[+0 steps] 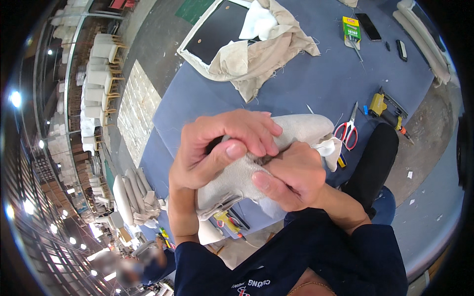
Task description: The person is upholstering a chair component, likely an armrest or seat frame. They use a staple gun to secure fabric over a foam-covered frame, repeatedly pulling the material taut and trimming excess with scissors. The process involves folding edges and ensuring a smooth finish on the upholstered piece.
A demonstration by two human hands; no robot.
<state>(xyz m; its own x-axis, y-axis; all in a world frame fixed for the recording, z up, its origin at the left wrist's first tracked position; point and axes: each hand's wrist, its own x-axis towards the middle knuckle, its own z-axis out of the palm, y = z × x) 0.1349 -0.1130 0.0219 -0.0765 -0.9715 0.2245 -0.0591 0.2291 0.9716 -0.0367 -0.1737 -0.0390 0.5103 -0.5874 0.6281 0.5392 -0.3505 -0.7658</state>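
Note:
A padded piece covered in beige ribbed fabric [224,180] is up in front of me, over the blue-topped table [197,96]. My left hand [224,145] curls over its upper side, fingers bent into the fabric and thumb pointing right. Close beside it, my right hand [294,175] is closed on the same cover, knuckles up. The fingertips of both hands are partly hidden in the folds between them. White stuffing [326,147] shows at the right end of the piece. Just right of it lie red-handled scissors [347,133].
A yellow nail gun [379,105] lies at the right, and another yellow tool [226,220] below the piece. Farther back are a black panel with loose beige fabric [217,37], a green-yellow box [351,29] and a phone [368,26]. Another person [158,266] works at lower left.

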